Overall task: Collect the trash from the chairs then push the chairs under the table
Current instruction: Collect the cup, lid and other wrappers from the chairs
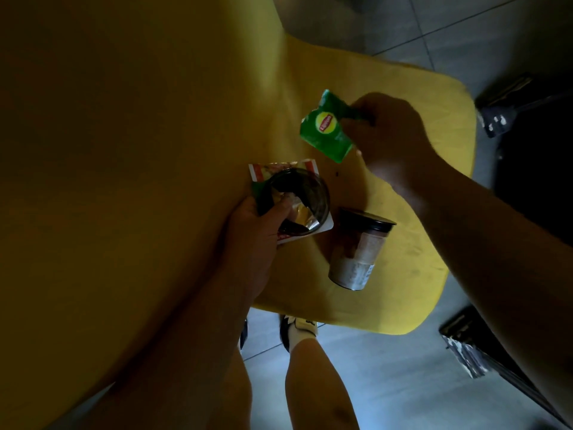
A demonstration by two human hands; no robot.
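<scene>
- Lidded cup (356,249) lies on its side, lower centre of the yellow chair seat (403,299).
- Left hand (257,234) at centre, closed on a clear cup stuffed with wrappers (294,197).
- Right hand (390,135), upper right, pinches a green tea packet (327,128) above the seat.

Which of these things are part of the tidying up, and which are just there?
Part of the job:
yellow chair
green tea packet, in the right hand
clear cup with wrappers, in the left hand
lidded cup, lying on the seat

Just there:
tiled floor
the person's shoe
dark objects at the right edge, too dim to identify
</scene>
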